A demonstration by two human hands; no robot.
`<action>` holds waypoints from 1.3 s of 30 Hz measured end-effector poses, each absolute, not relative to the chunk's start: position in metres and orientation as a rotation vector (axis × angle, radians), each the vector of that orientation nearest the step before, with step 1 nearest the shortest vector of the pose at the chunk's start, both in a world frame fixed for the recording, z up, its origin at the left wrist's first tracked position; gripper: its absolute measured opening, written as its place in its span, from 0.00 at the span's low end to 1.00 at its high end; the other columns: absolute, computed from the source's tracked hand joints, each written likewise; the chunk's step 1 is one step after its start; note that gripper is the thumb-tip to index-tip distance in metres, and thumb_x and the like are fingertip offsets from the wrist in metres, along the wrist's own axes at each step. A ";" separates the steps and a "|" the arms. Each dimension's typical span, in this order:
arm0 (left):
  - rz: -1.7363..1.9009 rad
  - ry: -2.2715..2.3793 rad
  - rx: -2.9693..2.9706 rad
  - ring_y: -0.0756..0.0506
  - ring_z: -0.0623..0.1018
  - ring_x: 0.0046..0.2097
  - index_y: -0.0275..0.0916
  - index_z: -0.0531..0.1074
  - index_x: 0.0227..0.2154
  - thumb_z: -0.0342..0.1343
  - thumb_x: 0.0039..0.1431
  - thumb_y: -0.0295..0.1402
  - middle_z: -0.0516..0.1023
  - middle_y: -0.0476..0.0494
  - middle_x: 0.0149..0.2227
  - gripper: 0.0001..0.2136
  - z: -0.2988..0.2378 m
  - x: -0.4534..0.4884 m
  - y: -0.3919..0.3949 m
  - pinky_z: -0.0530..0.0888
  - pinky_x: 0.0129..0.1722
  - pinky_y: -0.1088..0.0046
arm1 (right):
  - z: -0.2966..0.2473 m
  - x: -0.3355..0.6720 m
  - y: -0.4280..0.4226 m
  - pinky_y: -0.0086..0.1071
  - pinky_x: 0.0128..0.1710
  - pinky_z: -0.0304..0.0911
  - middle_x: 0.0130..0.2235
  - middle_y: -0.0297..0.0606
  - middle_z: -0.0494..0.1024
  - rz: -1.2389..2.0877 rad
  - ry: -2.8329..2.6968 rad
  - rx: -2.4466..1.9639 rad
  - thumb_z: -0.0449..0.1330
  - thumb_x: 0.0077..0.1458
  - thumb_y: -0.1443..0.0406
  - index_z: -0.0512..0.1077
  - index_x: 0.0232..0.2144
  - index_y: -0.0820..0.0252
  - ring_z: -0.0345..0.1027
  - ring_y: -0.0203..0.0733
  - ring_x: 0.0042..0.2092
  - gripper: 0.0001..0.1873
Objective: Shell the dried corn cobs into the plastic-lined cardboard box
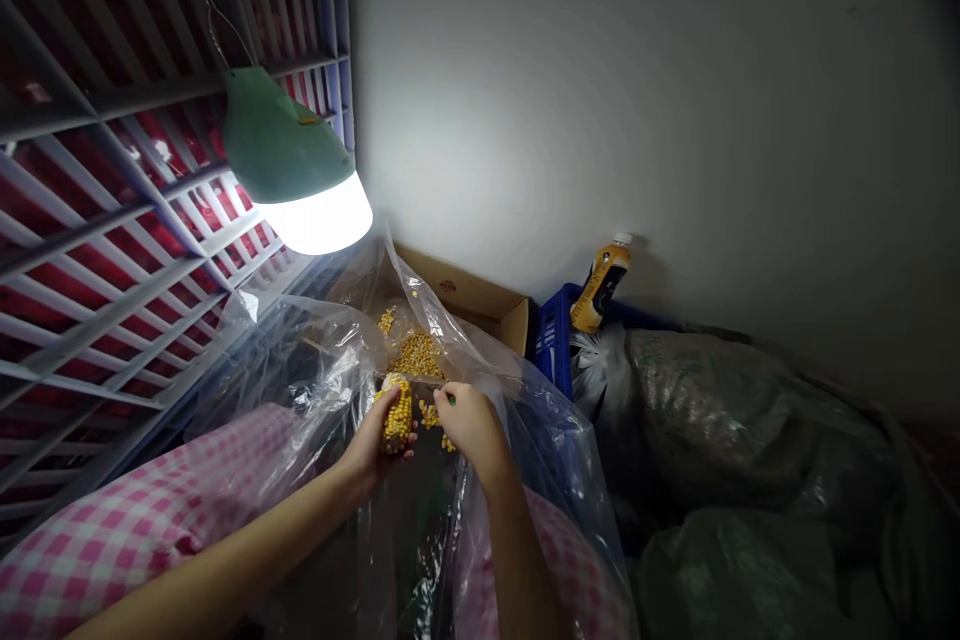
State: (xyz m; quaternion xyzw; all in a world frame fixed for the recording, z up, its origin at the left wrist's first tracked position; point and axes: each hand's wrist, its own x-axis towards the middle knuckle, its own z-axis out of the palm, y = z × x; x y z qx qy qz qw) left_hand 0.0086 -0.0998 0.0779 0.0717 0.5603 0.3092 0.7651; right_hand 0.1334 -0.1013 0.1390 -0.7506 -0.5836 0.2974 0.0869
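My left hand (371,445) is closed around a yellow corn cob (397,415), held upright over a clear plastic sheet (330,360). My right hand (471,423) is closed just right of the cob, gripping a thin dark tool (427,383) whose tip lies against the cob's top; I cannot make out what the tool is. Loose yellow kernels (416,352) lie in a heap on the plastic just beyond the cob. A few more kernels sit between my two hands.
A lit green-capped lamp (300,170) hangs from a metal grille (112,220) at left. A cardboard box (480,305) sits behind the plastic, then a blue crate (553,340) with a yellow bottle (601,285). Dark filled sacks (720,440) lie at right. Pink checked cloth (135,520) covers my knees.
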 end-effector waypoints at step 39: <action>0.730 0.877 0.046 0.53 0.68 0.16 0.33 0.68 0.31 0.51 0.53 0.40 0.71 0.46 0.20 0.12 0.138 0.031 -0.090 0.67 0.14 0.78 | 0.159 0.142 -0.109 0.26 0.27 0.50 0.28 0.37 0.77 0.696 -1.593 -2.141 0.48 0.56 0.60 0.71 0.24 0.58 0.68 0.36 0.30 0.16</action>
